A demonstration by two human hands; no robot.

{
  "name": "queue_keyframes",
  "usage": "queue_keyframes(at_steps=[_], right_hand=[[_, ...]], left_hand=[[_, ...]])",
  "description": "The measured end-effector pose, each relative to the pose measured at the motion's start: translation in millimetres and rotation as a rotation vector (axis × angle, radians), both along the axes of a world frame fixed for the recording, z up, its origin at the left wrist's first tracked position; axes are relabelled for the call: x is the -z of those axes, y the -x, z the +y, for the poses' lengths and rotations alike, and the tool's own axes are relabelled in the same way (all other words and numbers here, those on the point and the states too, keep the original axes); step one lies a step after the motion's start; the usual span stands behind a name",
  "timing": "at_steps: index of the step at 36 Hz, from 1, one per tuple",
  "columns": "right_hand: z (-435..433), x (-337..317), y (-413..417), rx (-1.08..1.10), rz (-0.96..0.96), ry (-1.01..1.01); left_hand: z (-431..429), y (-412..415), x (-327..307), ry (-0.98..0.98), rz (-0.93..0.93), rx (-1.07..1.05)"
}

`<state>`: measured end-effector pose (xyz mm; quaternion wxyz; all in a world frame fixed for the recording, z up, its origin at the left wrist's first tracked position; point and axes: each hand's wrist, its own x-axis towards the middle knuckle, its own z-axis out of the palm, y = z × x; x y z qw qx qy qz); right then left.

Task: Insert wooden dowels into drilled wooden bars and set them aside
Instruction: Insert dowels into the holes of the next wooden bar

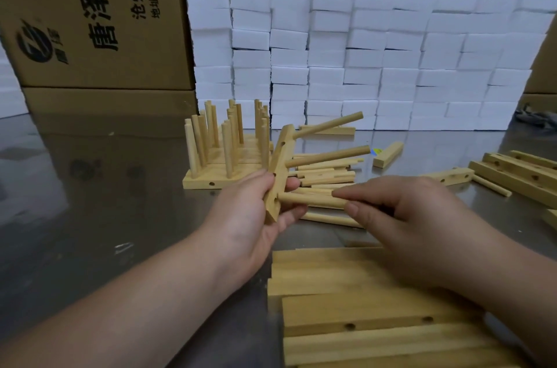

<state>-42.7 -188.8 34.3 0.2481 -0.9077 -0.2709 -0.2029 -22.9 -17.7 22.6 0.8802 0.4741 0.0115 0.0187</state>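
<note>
Two dowels seated in drilled bar, frame centre, pointing right. Left hand grips bar's lower end; bar tilted above desk. Right hand pinches third dowel, tip at bar's lower hole. Finished bars with upright dowels, centre left. Loose dowels behind hands. Stacked bars, lower right.

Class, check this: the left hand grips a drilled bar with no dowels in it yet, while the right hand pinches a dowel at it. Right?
No: the head view shows the bar in the left hand already carrying two dowels; the right hand pinches a third dowel at it.
</note>
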Motion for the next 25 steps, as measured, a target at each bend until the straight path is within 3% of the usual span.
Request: queue_keyframes(at_steps=[16,25], right_hand=[[9,-6,11,-0.098,0.047,0.154],[11,-9,12,-0.118,-0.128,0.180]], left_hand=[[1,-1,2,0.009,-0.023,0.004],[-6,6,-2,0.007,-0.054,0.011]])
